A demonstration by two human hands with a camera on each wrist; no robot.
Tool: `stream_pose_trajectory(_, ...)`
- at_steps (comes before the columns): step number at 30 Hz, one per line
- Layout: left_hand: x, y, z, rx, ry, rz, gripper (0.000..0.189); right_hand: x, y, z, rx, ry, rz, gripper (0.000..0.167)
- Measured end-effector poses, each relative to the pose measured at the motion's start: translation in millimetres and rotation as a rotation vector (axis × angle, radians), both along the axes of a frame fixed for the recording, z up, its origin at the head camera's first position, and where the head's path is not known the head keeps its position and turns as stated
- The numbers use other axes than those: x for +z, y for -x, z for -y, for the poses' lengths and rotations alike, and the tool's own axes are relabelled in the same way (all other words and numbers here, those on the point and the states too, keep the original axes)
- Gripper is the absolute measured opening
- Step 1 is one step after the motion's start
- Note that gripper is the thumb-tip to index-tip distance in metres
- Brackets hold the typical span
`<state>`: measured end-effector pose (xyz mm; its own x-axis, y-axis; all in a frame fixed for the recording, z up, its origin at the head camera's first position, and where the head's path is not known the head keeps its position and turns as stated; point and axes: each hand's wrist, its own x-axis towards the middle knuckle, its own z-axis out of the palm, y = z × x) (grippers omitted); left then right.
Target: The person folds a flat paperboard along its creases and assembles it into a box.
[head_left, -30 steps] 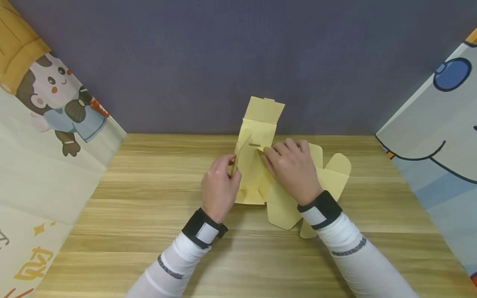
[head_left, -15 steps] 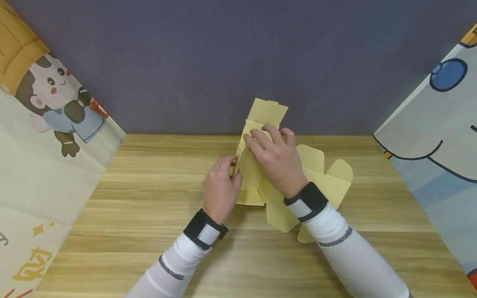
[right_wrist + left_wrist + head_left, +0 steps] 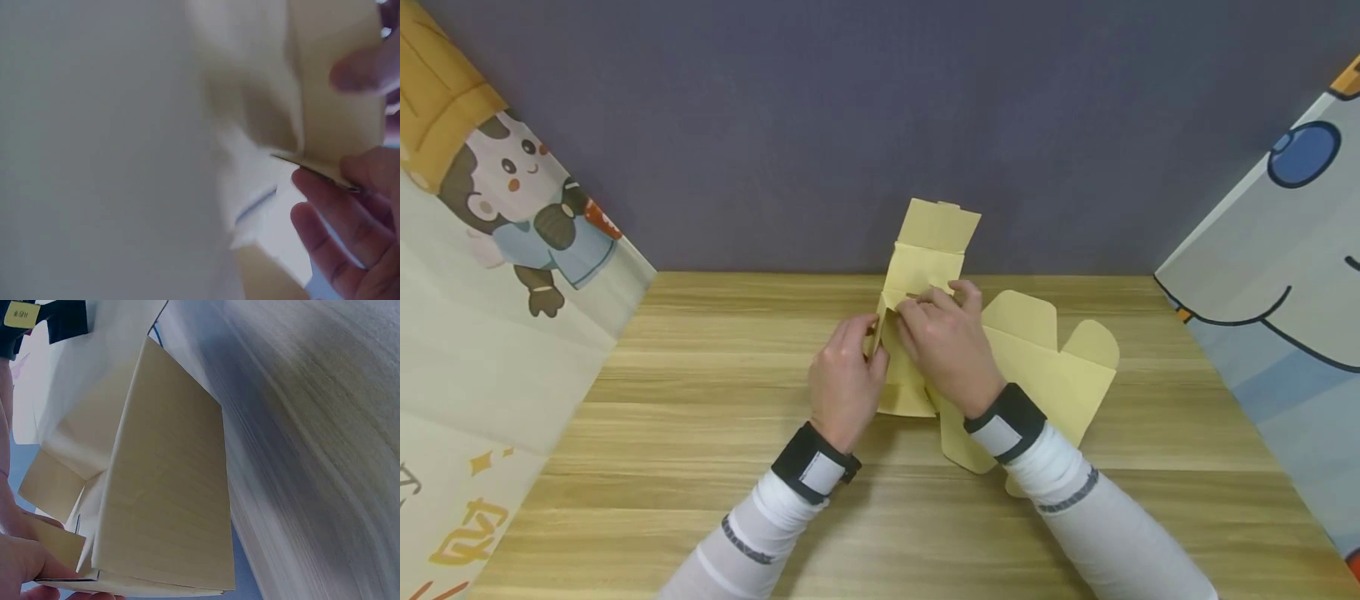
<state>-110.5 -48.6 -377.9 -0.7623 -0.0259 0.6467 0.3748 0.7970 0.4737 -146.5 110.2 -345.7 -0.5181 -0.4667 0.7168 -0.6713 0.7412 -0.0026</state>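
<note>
A partly folded pale yellow cardboard box stands open-topped on the table, its lidded end panel raised at the back. My left hand pinches its left side wall, thumb on the inner face. My right hand reaches across the box and pinches the small end flap of that wall between thumb and fingers. This flap bends inward toward the back panel, near a narrow slot. In the left wrist view, the right hand's fingers surround the flap, while the left hand is out of sight.
The box's unfolded panels with rounded tabs spread to the right on the wood-grain table. Behind it rises a dark grey-blue wall. Printed cartoon panels flank both sides of the table.
My right hand has moved left, from the box's right side over its back panel to the left wall's flap, now bent inward. The left hand stays nearly still.
</note>
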Motion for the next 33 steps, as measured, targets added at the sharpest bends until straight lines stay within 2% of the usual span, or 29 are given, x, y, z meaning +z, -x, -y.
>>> stream_pose_trajectory(4, -1.8, -0.2, 0.2, -0.01, 0.012, -0.011, 0.033, -6.4, -3.8, 7, 0.004, 0.092, 0.083, 0.007)
stream_pose_trajectory(8, -2.6, -0.1, 0.3, -0.014, 0.026, -0.019, 0.033, -8.6, -5.6, 9, -0.006, 0.138, 0.131, 0.006)
stream_pose_trajectory(16, -3.8, 1.1, 1.9, -0.008, 0.03, -0.015, 0.032, -4.9, -2.9, -1, 0.02, 0.056, 0.071, 0.008)
stream_pose_trajectory(19, -4.6, 1.1, 2.2, -0.005, 0.039, -0.017, 0.032, 2.4, -2.8, -7, 0.012, 0.042, 0.062, 0.012)
stream_pose_trajectory(22, -5.2, 0.8, 2.5, -0.007, 0.044, -0.013, 0.033, 13.8, -2.7, -14, 0.004, 0.084, 0.082, 0.018)
stream_pose_trajectory(28, -6.6, 0.4, 3.8, -0.021, 0.023, -0.033, 0.033, 43.3, 8.1, -38, -0.07, 0.275, 0.202, 0.036)
stream_pose_trajectory(30, -7.3, 0.4, 4.5, -0.021, 0.02, -0.04, 0.032, 52.7, 15.5, -46, -0.113, 0.328, 0.275, 0.047)
stream_pose_trajectory(33, -8.4, 0.6, 5.4, -0.019, 0.023, -0.046, 0.032, 63.9, 25.6, -54, -0.147, 0.381, 0.432, 0.061)
